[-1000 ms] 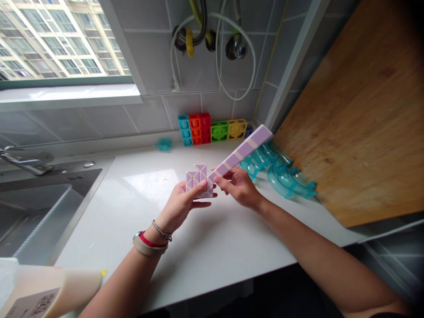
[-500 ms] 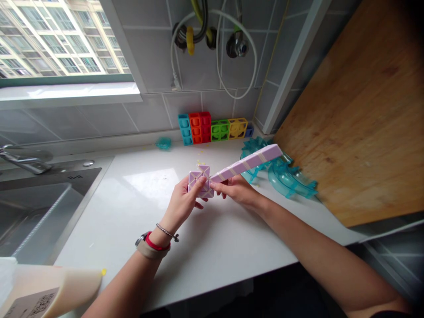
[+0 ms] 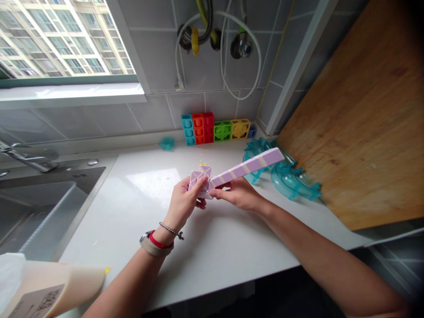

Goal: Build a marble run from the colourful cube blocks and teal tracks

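Over the white countertop (image 3: 185, 265), you are reshaping one purple puzzle (image 3: 248, 167) – apparently a chain of hinged wedges – and are holding it up in both hands, in front of the coloured blocks (image 3: 222, 130). Its long straight section is sloping up to the right; its smaller folded section is sitting at the left. Your right hand (image 3: 243, 193) is gripping the straight section near the joint, thumb in front, the other fingers partly hidden beneath. Your left hand (image 3: 183, 198) is clamping the folded section, thumb pressing its face. You are probably turning or setting that joint; a further turn would be calling for a steady left grip while the right is swinging the bar.

Counting downward in size, you are facing one wooden board (image 3: 361, 132), leaning at the right; one sink (image 3: 99, 176) at the left; and one pale container (image 3: 79, 282) at the lower left. Teal curved pieces (image 3: 293, 183) are lying beside the board – at least two, overlapping. The blocks are standing in five colours, their exact number being unclear. One small teal object (image 3: 166, 143) is resting left of them. Your left wrist is carrying three bands (image 3: 155, 247).
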Motion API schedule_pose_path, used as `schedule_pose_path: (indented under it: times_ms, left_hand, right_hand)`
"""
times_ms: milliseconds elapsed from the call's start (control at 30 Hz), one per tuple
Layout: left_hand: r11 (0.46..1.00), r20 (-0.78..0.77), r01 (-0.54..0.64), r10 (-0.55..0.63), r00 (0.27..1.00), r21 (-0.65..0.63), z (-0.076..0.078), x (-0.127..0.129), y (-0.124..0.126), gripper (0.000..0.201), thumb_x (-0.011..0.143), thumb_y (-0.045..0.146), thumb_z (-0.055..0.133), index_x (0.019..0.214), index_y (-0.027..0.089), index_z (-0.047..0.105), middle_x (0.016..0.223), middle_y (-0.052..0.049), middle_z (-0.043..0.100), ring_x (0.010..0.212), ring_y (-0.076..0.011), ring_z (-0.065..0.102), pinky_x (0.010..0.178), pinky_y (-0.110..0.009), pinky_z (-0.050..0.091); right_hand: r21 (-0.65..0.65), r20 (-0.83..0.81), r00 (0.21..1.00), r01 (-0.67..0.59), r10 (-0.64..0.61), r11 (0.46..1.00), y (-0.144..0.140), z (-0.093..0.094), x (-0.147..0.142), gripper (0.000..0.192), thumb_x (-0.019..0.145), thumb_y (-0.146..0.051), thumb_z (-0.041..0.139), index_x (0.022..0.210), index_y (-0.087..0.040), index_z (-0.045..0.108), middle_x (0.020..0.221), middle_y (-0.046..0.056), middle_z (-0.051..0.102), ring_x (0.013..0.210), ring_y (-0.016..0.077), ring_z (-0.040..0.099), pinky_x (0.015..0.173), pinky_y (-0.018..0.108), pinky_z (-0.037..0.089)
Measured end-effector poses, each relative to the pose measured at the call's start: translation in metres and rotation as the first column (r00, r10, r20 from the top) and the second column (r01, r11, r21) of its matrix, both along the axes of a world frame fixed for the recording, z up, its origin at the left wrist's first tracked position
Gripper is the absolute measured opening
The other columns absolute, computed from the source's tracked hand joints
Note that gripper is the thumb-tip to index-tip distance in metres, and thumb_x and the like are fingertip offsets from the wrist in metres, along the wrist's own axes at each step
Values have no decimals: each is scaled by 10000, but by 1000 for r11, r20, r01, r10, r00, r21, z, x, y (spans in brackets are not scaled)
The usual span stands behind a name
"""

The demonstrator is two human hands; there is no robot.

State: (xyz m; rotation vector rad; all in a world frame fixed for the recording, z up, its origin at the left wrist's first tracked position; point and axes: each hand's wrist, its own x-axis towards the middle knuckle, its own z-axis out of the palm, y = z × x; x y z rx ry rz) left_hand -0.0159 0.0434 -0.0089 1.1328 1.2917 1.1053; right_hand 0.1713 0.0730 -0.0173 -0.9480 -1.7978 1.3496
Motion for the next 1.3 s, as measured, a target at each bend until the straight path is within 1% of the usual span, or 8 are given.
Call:
schedule_pose_path:
  times_ms: [200,367,500,633,800,967,1133,1300]
  left_hand:
    - [999,-75,14,-11,997,42,2,-3,1,503,817,638,706,859,143,626,675,-44,667,451,-139,596,394,-264,542]
    - [992,-14,120,-120,993,-30,2,-6,3,516,806,637,718,909,134,664,764,-69,699,619,-182,689,479,-276,601]
    - [989,-69,149,-147,987,13,-5,-4,3,506,813,634,709,717,145,622,569,-8,603,429,-121,564,380,-228,494]
    - [983,-74,154,-147,986,99,-9,-4,1,608,886,610,637,485,176,494,401,27,454,333,-62,414,359,-190,329]
    - [993,104,98,-104,989,61,-13,1,0,639,858,620,660,439,196,431,344,53,358,295,-49,312,335,-197,211]
    - [994,294,66,-38,955,-85,-13,7,0,615,839,616,680,484,199,400,346,72,330,284,-43,277,316,-177,170]
    - [947,441,157,-18,897,-280,-5,4,-1,588,834,642,672,553,196,412,383,85,331,304,-28,228,314,-160,125]
    - [899,497,272,-72,865,-342,1,2,-2,612,838,661,655,544,198,383,372,92,281,309,-23,206,317,-155,110]
  right_hand:
    - [11,55,998,11,-12,1000,-1,3,1,199,842,-378,741,922,-198,773,912,53,781,840,218,717,762,324,562]
    - [-140,-121,989,71,-88,988,5,-2,2,331,754,-440,815,935,-171,750,905,76,761,841,235,718,722,353,603]
    - [-227,-206,970,83,-131,970,7,0,1,366,698,-442,861,908,-177,722,881,54,744,846,217,711,733,341,605]
    - [-232,-285,952,47,-114,972,4,2,1,346,714,-422,865,885,-181,684,842,25,711,818,187,698,765,338,604]
    - [-168,-253,963,47,-89,985,0,6,3,351,744,-446,850,901,-188,671,822,19,705,802,191,699,784,357,595]
    - [32,-127,983,139,-134,990,-3,12,5,335,772,-443,832,944,-198,681,868,34,724,814,190,679,740,312,542]
    - [185,-185,971,186,-151,965,-9,11,-1,339,794,-456,820,990,-208,695,989,52,727,901,205,665,821,326,521]
    - [207,-219,965,191,-145,960,-14,13,-3,343,789,-477,825,972,-216,700,963,52,722,872,206,663,819,337,522]
